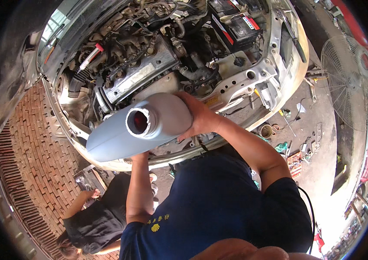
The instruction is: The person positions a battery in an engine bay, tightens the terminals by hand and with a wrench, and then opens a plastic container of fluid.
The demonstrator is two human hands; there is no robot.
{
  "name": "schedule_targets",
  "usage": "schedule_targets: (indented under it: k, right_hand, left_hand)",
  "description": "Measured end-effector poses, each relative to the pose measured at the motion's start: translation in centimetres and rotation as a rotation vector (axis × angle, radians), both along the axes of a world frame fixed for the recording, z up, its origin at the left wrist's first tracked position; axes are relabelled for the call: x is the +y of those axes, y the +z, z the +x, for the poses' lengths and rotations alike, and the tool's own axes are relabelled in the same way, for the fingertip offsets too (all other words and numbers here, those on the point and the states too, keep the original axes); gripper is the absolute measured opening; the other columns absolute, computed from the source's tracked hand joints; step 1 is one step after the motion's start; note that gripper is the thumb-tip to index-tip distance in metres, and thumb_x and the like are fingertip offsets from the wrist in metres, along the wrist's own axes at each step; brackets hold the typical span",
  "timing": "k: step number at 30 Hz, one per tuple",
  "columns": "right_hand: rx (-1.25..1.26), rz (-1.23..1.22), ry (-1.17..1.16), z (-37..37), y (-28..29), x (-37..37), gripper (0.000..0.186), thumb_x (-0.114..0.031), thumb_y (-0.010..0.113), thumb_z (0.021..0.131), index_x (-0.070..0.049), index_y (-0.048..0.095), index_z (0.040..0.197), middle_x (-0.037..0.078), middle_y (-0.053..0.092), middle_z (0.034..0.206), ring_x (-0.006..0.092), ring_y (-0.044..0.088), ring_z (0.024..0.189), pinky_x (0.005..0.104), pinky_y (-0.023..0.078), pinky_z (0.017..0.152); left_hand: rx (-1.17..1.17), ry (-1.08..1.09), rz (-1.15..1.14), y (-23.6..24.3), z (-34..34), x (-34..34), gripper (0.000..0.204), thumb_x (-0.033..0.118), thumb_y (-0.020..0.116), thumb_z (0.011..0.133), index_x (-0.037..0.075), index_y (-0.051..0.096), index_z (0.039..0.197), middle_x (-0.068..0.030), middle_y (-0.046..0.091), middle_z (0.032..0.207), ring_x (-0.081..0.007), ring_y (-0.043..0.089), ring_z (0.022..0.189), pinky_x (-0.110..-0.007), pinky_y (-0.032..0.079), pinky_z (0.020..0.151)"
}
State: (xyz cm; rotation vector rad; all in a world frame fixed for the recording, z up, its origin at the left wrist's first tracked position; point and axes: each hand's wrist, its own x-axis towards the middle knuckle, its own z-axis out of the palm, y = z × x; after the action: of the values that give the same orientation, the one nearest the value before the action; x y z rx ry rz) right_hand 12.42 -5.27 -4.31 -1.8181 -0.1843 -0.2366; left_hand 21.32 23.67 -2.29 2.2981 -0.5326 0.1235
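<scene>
A silver-grey plastic oil jug [110,138] fills the middle of the view, tilted so its uncapped round mouth faces me. Something reddish shows inside the neck. My right hand [199,113] wraps round the right end of the jug. From below, my left forearm reaches up to the underside, and my left hand [140,157] disappears behind the jug, its fingers hidden. Beyond the jug lies an open engine bay with a metal engine cover [143,71]; a small round cap [150,50] sits near its far side.
A white tube with a red end [91,56] leans in the bay's left side. The battery [241,31] stands at the far right, and the car's front frame [236,84] curves before me. A person [101,216] is low at left. A caged fan [344,80] stands right, near scattered tools.
</scene>
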Motion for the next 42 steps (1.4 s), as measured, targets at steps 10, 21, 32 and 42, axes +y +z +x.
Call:
schedule_targets:
  k: [10,21,32,42]
  right_hand:
    - [0.016,-0.146,0.114,1.1,0.5,-2.5,0.118,-0.042,0.107,0.054,-0.006,0.051,0.151,0.019,0.057,0.148,0.0405,0.056,0.139,0.0481,0.047,0.118]
    - [0.037,-0.098,0.160,0.1,0.0,-5.7,0.120,-0.039,0.106,0.054,-0.008,0.050,0.155,0.020,0.057,0.151,0.0384,0.056,0.142,0.0470,0.046,0.121]
    - [0.246,-0.146,0.238,0.2,0.6,-4.8,0.095,-0.024,0.100,0.070,-0.006,0.055,0.152,0.017,0.062,0.147,0.0349,0.061,0.136,0.0470,0.049,0.117]
    - [0.360,-0.402,0.353,-1.3,-11.8,-10.3,0.095,-0.038,0.096,0.078,-0.008,0.053,0.157,0.016,0.057,0.157,0.0349,0.052,0.143,0.0462,0.041,0.122]
  left_hand:
    - [0.041,0.088,0.052,-4.6,-2.2,-1.3,0.043,0.029,0.079,0.096,0.005,0.073,0.131,-0.0172,0.075,0.129,-0.0329,0.070,0.120,-0.046,0.054,0.104]
    - [0.081,0.181,0.069,-5.6,-4.7,-3.0,0.043,0.028,0.082,0.092,0.005,0.074,0.128,-0.0176,0.076,0.127,-0.0327,0.071,0.118,-0.045,0.056,0.103]
    - [0.184,0.228,-0.128,-9.6,-5.4,-3.0,0.044,0.027,0.085,0.089,0.004,0.075,0.125,-0.0180,0.076,0.125,-0.0326,0.072,0.116,-0.044,0.057,0.102]
    - [-0.134,-0.223,-0.545,10.1,-4.2,-2.4,0.101,0.038,0.081,0.083,-0.004,0.037,0.163,-0.0252,0.050,0.158,-0.0361,0.054,0.145,-0.046,0.044,0.122]
